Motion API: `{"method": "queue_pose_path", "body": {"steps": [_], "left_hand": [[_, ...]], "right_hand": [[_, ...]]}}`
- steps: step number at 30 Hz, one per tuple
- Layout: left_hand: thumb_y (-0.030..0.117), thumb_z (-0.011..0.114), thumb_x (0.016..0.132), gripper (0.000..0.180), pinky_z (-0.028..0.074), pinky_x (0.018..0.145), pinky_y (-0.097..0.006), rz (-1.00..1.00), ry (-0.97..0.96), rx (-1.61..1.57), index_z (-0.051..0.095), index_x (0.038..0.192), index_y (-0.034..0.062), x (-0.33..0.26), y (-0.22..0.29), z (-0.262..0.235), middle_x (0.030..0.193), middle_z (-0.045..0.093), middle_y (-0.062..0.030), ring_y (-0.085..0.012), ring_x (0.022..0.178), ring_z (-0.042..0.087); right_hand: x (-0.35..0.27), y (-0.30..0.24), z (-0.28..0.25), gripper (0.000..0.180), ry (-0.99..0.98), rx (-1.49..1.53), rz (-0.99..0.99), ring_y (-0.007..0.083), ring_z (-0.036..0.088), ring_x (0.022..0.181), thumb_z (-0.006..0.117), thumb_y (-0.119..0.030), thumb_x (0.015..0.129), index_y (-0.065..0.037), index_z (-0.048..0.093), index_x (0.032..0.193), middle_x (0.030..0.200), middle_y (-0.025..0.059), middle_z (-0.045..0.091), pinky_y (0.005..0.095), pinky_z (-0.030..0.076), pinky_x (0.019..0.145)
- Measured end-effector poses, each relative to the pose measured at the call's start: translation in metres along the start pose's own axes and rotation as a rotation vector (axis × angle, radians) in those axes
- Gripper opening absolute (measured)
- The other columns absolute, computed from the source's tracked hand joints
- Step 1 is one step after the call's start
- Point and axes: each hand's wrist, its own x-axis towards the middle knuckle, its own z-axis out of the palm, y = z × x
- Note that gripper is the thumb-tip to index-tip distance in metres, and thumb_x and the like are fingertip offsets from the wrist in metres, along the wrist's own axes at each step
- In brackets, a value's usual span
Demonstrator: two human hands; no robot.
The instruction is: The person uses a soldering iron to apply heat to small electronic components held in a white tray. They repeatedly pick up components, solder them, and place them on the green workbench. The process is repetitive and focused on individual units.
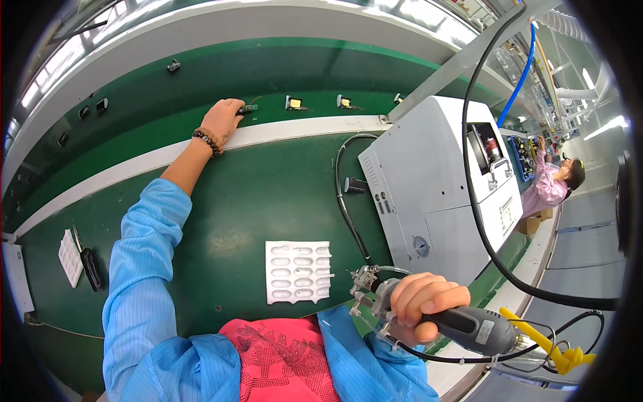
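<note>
My left hand [223, 122] reaches over the white rail to the green belt. Its fingers are closed on a small dark electronic part [248, 108] with a thin wire; much of the part is hidden by the fingers. At the lower right, my right hand [422, 305] is wrapped around a grey power screwdriver [477, 329]. The screwdriver lies almost level, with its metal head [365, 285] pointing left and a hose and cable attached. To the left of that head, a white moulded tray [298, 273] with rows of oval hollows rests on the green bench.
A grey machine [435, 194] with a gauge stands right of the bench, with a black hose [348, 214] beside it. More small parts [293, 103] with yellow blocks sit along the belt. A black pouch-like item [91, 269] lies far left. Another person [549, 184] in pink is at the right.
</note>
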Motion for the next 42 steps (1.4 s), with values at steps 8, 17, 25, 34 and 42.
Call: {"method": "queue_pose_path", "body": {"steps": [8,17,25,34,42], "left_hand": [[0.018,0.071,0.088,0.028,0.053,0.082,-0.037,-0.119,0.013,-0.531,0.063,0.110,0.0019,-0.028,0.082,-0.044,0.096,0.071,-0.0176,-0.0310,0.089,0.068],[0.010,0.079,0.079,0.025,0.053,0.081,-0.035,-0.056,-0.113,-0.732,0.072,0.102,0.0021,-0.154,0.184,-0.077,0.097,0.071,-0.0140,-0.0277,0.090,0.068],[0.008,0.078,0.077,0.026,0.053,0.082,-0.037,-0.030,-0.088,-0.689,0.071,0.101,0.0012,-0.180,0.196,-0.066,0.097,0.071,-0.0135,-0.0295,0.094,0.066],[0.011,0.080,0.075,0.026,0.054,0.084,-0.038,0.032,-0.090,-0.606,0.072,0.099,0.0025,-0.209,0.202,-0.032,0.098,0.072,-0.0111,-0.0283,0.100,0.065],[0.008,0.083,0.070,0.031,0.054,0.087,-0.037,-0.027,-0.043,-0.713,0.073,0.099,0.0027,-0.217,0.198,-0.028,0.099,0.072,-0.0105,-0.0284,0.101,0.065]], "right_hand": [[0.000,-0.004,0.006,0.037,0.055,-0.005,0.023,0.0172,0.053,0.043,0.083,-0.018,0.082,0.003,0.053,0.091,0.056,0.0063,0.055,0.0295,0.047,0.043],[-0.001,0.013,0.019,0.041,0.073,0.033,0.089,0.0156,0.050,0.041,0.082,-0.024,0.083,-0.001,0.049,0.093,0.055,0.0044,0.053,0.0275,0.043,0.041],[-0.007,0.019,0.017,0.041,0.020,-0.008,0.035,0.0137,0.051,0.044,0.078,-0.025,0.086,0.000,0.047,0.096,0.059,0.0037,0.053,0.0270,0.044,0.041],[-0.002,0.036,0.014,0.041,-0.095,0.061,0.055,0.0164,0.054,0.046,0.079,-0.024,0.086,0.001,0.047,0.097,0.062,0.0058,0.055,0.0289,0.046,0.042],[-0.005,0.074,0.047,0.044,-0.057,0.113,0.106,0.0167,0.053,0.046,0.079,-0.027,0.085,-0.001,0.046,0.100,0.062,0.0059,0.054,0.0286,0.043,0.043]]}}
